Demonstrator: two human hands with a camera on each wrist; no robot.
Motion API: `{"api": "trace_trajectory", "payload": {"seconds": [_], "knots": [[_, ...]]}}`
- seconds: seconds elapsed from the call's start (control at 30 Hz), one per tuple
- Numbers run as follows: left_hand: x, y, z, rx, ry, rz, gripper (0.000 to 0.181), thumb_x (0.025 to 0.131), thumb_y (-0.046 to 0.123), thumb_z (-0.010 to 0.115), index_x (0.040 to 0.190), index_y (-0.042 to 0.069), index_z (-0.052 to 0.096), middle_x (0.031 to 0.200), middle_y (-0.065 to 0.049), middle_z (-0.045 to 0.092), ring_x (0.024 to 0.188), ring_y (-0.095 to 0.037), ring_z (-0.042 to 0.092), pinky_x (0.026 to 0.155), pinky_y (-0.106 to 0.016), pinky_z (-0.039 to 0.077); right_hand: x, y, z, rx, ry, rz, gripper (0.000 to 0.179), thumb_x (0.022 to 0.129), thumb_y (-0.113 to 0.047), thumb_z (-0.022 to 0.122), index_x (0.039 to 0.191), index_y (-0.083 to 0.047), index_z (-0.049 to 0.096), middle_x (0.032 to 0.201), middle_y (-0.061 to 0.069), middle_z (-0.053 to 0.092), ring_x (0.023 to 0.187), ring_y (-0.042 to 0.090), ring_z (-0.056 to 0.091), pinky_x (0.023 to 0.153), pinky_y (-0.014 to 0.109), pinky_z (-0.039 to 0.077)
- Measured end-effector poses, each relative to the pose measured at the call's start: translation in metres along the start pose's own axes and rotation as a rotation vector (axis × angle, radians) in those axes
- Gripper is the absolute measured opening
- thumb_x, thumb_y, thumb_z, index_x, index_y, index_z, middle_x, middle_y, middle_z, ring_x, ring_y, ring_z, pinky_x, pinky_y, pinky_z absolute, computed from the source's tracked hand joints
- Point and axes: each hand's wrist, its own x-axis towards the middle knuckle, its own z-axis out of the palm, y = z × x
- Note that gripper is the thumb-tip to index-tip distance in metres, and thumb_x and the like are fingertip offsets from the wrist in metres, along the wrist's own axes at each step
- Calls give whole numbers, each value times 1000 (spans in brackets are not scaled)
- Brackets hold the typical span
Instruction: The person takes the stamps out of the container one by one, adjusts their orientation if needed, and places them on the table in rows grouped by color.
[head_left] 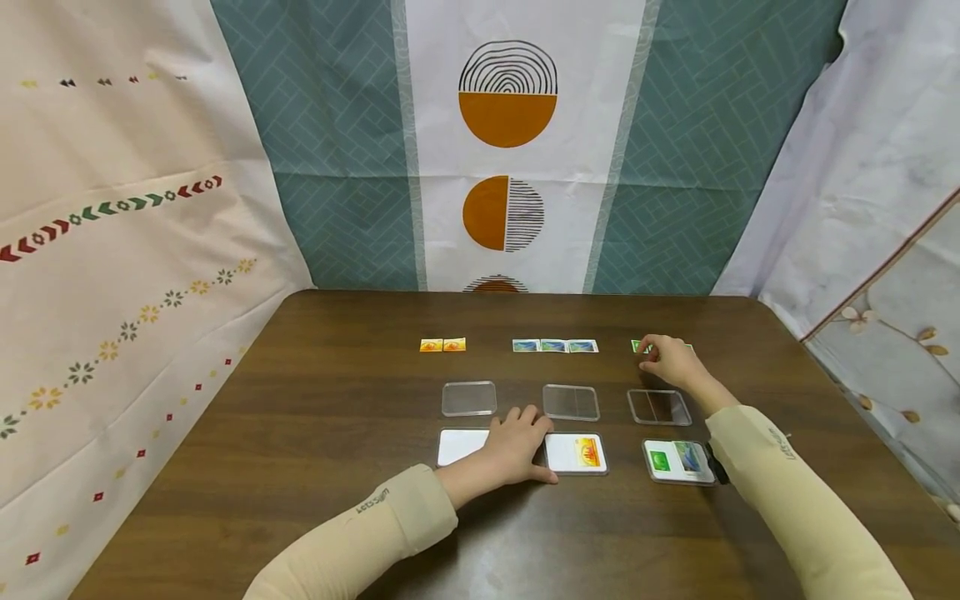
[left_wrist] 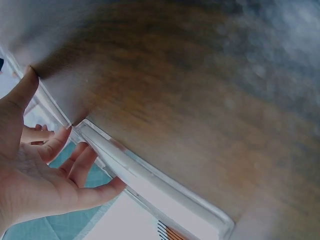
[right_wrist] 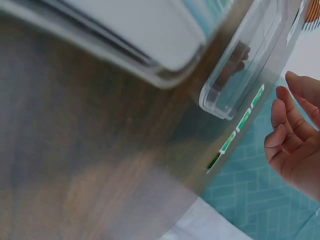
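My left hand (head_left: 517, 446) spans the left end of the middle card case (head_left: 566, 454), thumb at its near edge and index finger at its far corner. A yellow-orange card (head_left: 587, 452) lies on that case's white insert. The other left fingers are beside the left white case (left_wrist: 150, 185). At the back right, my right hand (head_left: 671, 362) hovers at the row of small green cards (right_wrist: 243, 120), fingers loosely bent. Nothing shows between its fingertips, which partly hide the cards in the head view. Near the right forearm lies a case (head_left: 678, 462) with a green and a blue card.
Three clear lids lie across the middle: left lid (head_left: 468, 398), centre lid (head_left: 572, 402), right lid (head_left: 660, 407). Behind them are two yellow-orange cards (head_left: 442, 345) and three blue cards (head_left: 555, 346). Patterned cloths (head_left: 337, 208) border the wooden table (head_left: 247, 467).
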Motion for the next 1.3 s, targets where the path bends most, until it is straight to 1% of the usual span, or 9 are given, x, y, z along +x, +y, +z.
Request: {"api": "trace_trajectory", "payload": {"seconds": [0.17, 0.43, 0.63, 0.73, 0.93, 1.13, 1.3], "knots": [[0, 1, 1, 3, -5, -2, 67, 68, 58, 75, 119, 19, 54, 119, -2, 51, 103, -20, 49, 79, -41, 44, -8, -8, 2, 23, 9, -55, 16, 81, 0, 67, 95, 4, 60, 68, 7, 57, 58, 13, 46, 56, 28, 37], [2, 1, 0, 5, -6, -1, 67, 68, 58, 75, 119, 20, 54, 119, -1, 51, 103, -19, 48, 79, -40, 44, -17, -29, 3, 38, -2, -113, 15, 82, -2, 67, 94, 3, 60, 70, 5, 57, 61, 12, 47, 57, 27, 39], [2, 1, 0, 3, -9, -4, 67, 67, 58, 75, 118, 19, 54, 118, -1, 51, 102, -19, 48, 78, -39, 43, -26, -49, 7, 50, -42, -168, 12, 82, -3, 68, 93, 0, 62, 73, 3, 58, 63, 10, 47, 59, 26, 40], [1, 1, -1, 2, -11, -6, 67, 68, 58, 75, 118, 19, 54, 118, -2, 51, 102, -19, 49, 78, -39, 43, -29, -57, 8, 50, -55, -180, 12, 82, -4, 69, 92, -2, 62, 73, 1, 57, 63, 10, 46, 58, 25, 39], [2, 0, 0, 4, -12, 2, 67, 68, 58, 75, 118, 19, 54, 118, -2, 51, 102, -20, 49, 78, -41, 44, -36, -70, 10, 69, -113, -224, 11, 82, -3, 68, 91, -3, 62, 71, -1, 55, 61, 8, 43, 56, 22, 39], [2, -2, 2, 0, -6, 1, 66, 67, 57, 75, 118, 19, 55, 118, -2, 51, 102, -21, 49, 77, -42, 44, -44, -80, 12, 106, -166, -259, 11, 82, -4, 69, 90, -5, 62, 69, -4, 55, 61, 5, 44, 55, 21, 38], [2, -2, 1, -1, -8, -1, 66, 68, 58, 75, 118, 19, 54, 117, -2, 51, 101, -20, 49, 77, -41, 44, -49, -82, 14, 102, -192, -285, 10, 83, -6, 69, 90, -6, 62, 68, -6, 54, 60, 4, 42, 55, 20, 38]]}}
